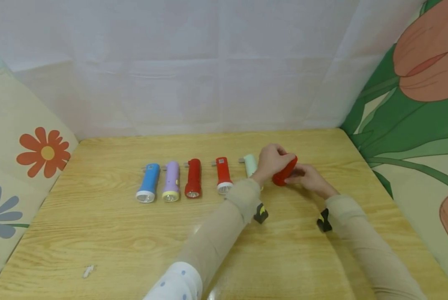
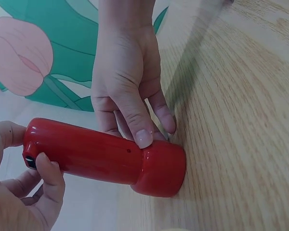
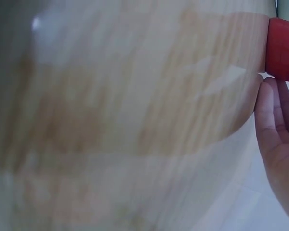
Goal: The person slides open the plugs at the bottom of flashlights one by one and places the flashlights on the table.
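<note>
A red flashlight (image 1: 285, 171) stands tilted at the right of a row of flashlights, its wide head down at the table. My left hand (image 1: 272, 161) grips its tail end, with fingertips (image 2: 50, 168) near a small dark part there. Lower down, my right hand (image 1: 309, 179) holds the flashlight by its head, thumb laid on the neck in the left wrist view. Only the red head (image 3: 283, 50) shows in the right wrist view, with the right hand's fingers (image 3: 267, 103) against it. Partly behind my left hand lies a mint green flashlight (image 1: 250, 164).
Farther left on the wooden table (image 1: 134, 241) lie a blue flashlight (image 1: 150, 179), a purple one (image 1: 172, 177), a red one (image 1: 193, 175) and a red one with a white head (image 1: 222, 171). A white cloth (image 1: 194, 83) hangs behind; flowered panels flank the table.
</note>
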Demonstrator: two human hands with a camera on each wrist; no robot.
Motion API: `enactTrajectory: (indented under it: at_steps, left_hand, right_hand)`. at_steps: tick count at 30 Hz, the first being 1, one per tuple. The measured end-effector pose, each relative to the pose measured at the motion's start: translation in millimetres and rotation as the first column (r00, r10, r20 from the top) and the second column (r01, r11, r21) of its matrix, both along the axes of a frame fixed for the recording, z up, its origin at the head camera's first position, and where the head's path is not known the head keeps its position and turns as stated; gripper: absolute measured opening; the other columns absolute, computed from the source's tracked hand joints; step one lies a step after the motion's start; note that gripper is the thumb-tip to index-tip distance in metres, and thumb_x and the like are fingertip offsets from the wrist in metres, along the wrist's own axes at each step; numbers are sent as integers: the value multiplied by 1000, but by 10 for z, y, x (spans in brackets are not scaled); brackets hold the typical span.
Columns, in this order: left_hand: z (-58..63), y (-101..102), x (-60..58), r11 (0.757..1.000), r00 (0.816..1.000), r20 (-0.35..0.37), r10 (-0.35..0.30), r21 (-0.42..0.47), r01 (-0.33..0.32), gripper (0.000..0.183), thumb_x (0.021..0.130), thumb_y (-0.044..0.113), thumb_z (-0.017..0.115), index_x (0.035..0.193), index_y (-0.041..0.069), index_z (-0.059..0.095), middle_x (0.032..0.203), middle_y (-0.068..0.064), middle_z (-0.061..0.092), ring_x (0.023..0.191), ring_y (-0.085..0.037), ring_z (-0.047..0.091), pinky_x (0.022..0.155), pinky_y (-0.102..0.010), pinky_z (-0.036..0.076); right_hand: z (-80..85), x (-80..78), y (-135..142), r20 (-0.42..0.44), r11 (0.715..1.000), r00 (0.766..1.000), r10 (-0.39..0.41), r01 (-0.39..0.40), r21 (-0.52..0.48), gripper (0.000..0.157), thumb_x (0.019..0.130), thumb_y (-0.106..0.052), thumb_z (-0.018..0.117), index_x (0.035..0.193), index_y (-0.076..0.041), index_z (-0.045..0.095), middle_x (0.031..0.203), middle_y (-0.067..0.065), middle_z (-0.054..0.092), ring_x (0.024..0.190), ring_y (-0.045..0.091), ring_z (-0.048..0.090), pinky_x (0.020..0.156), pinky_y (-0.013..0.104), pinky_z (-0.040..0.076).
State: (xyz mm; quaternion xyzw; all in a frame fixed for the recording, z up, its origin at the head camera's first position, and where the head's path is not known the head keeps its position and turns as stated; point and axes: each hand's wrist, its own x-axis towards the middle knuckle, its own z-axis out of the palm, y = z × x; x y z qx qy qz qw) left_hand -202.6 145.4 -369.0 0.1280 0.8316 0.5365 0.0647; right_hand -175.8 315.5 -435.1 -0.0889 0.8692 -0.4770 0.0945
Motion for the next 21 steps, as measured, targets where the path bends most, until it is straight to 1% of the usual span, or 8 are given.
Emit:
enactTrajectory:
  at_steps: [7, 14, 21]
  left_hand:
    - [-17, -1, 7, 1000, 1000, -1, 1, 20, -1, 17, 80, 21, 69, 73, 7, 63, 66, 2, 58, 57, -9, 53, 49, -17, 44]
    - [-48, 9, 0, 1000, 1000, -23, 19, 4, -19, 16, 80, 21, 68, 76, 6, 66, 67, 1, 60, 58, -8, 54, 49, -16, 44]
    - [-78, 16, -6, 1000, 998, -53, 28, -5, -28, 14, 81, 20, 68, 78, 6, 67, 70, 0, 63, 58, -7, 54, 50, -15, 44]
  right_hand:
    - [10, 12, -1, 13, 1000, 1000, -3, 3, -4, 36, 80, -10, 69, 112, 4, 59, 105, 19, 62, 95, 29, 58, 77, 22, 48]
    - [21, 15, -14, -1, 1000, 1000, -4, 4, -11, 35, 80, -9, 69, 111, 4, 60, 105, 19, 62, 94, 27, 58, 77, 22, 48]
    - [47, 22, -26, 13, 1000, 1000, -11, 11, 6, 34, 81, -9, 69, 111, 4, 59, 105, 19, 62, 95, 30, 58, 77, 22, 47]
